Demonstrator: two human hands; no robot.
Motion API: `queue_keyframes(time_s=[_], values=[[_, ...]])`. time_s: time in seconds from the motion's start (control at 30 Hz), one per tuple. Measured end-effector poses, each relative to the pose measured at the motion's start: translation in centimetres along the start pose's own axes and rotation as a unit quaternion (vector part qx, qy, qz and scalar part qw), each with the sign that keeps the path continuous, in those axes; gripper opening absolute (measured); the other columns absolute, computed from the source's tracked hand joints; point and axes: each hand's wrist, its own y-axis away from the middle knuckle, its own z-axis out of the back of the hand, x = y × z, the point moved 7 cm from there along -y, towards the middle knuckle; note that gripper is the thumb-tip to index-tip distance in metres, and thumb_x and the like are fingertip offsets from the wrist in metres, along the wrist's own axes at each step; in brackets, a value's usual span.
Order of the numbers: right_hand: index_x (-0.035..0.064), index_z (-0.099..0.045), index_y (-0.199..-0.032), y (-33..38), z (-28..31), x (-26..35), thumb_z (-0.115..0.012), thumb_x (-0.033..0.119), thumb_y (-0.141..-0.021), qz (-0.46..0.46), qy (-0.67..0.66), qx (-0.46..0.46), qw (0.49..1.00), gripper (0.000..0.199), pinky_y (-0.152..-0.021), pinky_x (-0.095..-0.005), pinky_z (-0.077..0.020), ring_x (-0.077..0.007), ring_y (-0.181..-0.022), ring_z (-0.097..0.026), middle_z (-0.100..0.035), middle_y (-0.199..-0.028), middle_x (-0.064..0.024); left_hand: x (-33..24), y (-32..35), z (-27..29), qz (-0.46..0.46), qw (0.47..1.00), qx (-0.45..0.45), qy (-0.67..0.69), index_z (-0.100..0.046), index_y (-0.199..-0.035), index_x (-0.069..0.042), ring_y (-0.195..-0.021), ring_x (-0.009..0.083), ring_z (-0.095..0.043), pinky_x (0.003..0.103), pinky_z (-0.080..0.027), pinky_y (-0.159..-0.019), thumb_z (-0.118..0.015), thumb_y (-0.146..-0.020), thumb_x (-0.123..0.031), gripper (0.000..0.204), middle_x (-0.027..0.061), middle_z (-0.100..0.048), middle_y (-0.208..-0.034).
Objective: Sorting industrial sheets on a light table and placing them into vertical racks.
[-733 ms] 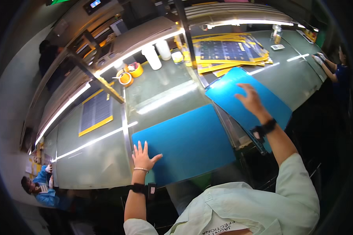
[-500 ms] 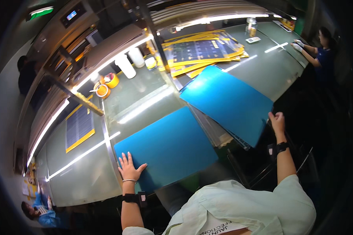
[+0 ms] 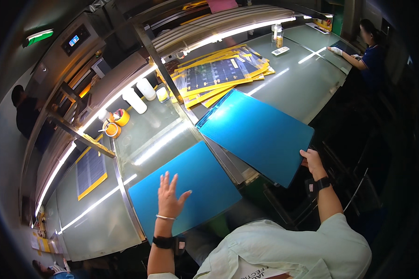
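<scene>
Two shiny blue panels lie in front of me on the bench. Over the left blue panel (image 3: pixel 205 181) my left hand (image 3: pixel 171 197) is open, fingers spread; whether it touches the surface I cannot tell. My right hand (image 3: pixel 313 162) grips the near right edge of the right blue panel (image 3: pixel 260 139), thumb on top and the other fingers hidden beneath. That panel lies askew, its far left corner near a metal divider, its near end reaching past the bench edge.
Yellow-edged dark film sheets (image 3: pixel 219 74) are piled beyond the right panel; another film sheet (image 3: pixel 91 172) lies at left. White rolls (image 3: pixel 135 101) and orange tape rolls (image 3: pixel 111 129) stand under a metal frame (image 3: pixel 158 65). A person (image 3: pixel 373 58) works at the far right.
My left hand has shifted right from the left panel's edge to over its surface. My right hand keeps its grip on the right panel. The whole view has turned slightly.
</scene>
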Motion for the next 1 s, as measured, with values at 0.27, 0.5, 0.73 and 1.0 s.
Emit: queue_keyframes(time_s=[0.27, 0.5, 0.73, 1.0], values=[[0.0, -0.058, -0.102, 6.5, -0.8, 9.4, -0.053, 0.008, -0.084, 0.135, -0.248, 0.05, 0.958, 0.02, -0.084, -0.0288, -0.0442, -0.0181, -0.093, -0.057, -0.06, -0.1, -0.0085, -11.5, -4.9, -2.2, -0.155, 0.967, 0.038, 0.198, -0.047, -0.125, -0.006, -0.127, 0.0329, -0.032, 0.042, -0.031, -0.101, -0.064, -0.079, -0.036, 0.057, 0.0191, -0.035, -0.136], [-0.0002, -0.061, -0.102, 16.5, -6.1, 18.9, -0.047, -0.005, -0.081, 0.441, 0.205, 0.087, 0.869, 0.025, -0.086, -0.0304, -0.0454, -0.0217, -0.1, -0.058, -0.061, -0.106, -0.0138, -19.7, -4.8, -5.3, 0.063, 0.435, 0.278, 0.854, -0.029, -0.137, -0.007, -0.129, 0.0293, -0.03, 0.047, -0.026, -0.103, -0.029, -0.073, -0.077, 0.095, 0.0129, -0.037, -0.137], [0.0061, -0.058, -0.099, 17.4, -12.5, 8.4, -0.068, 0.019, -0.07, 0.535, 0.495, 0.217, 0.649, 0.033, -0.097, -0.0465, -0.0351, -0.0321, -0.113, -0.048, -0.054, -0.117, -0.0117, -20.5, -2.1, -15.3, 0.246, 0.212, 0.257, 0.91, -0.043, -0.126, -0.003, -0.119, 0.0364, -0.039, 0.052, -0.026, -0.101, -0.047, -0.071, -0.072, 0.088, 0.0169, -0.044, -0.129], [0.0042, -0.057, -0.088, 18.9, -15.4, 5.0, -0.073, 0.021, -0.063, 0.556, 0.46, 0.273, 0.636, 0.034, -0.09, -0.0379, -0.0447, -0.0328, -0.106, -0.053, -0.057, -0.112, -0.0115, -20.5, -0.8, -18.5, 0.264, 0.203, 0.235, 0.913, -0.045, -0.125, -0.003, -0.117, 0.0358, -0.041, 0.051, -0.029, -0.1, -0.044, -0.074, -0.069, 0.083, 0.0165, -0.047, -0.127]])
